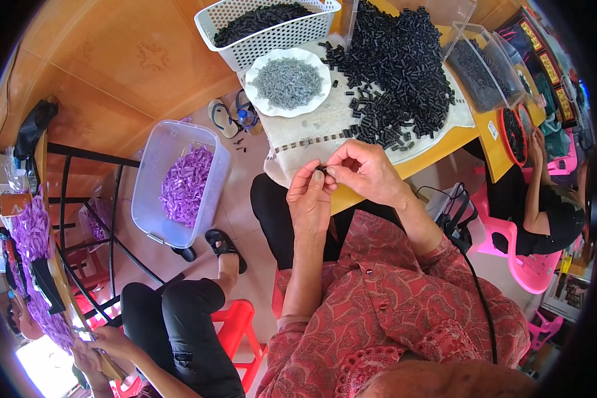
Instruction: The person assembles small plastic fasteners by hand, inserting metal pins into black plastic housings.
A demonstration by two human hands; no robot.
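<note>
Close together over the table's front edge, my left hand (310, 196) and my right hand (367, 174) pinch a small black piece (322, 170) between their fingertips. The fingers cover most of it. Behind them a big pile of short black plastic pieces (404, 73) spreads over a pale cloth (312, 126) on the yellow table. To its left is a white scalloped plate (253, 87) heaped with small clear grey pieces (289, 82). Neither hand touches the pile or the plate.
A white perforated basket (278, 41) of black parts stands at the back, and a clear bin (474, 83) at the right. On the floor at left sits a clear tub (148, 174) of purple pieces. Other people sit on both sides, near a red stool (235, 325) and pink chair (511, 252).
</note>
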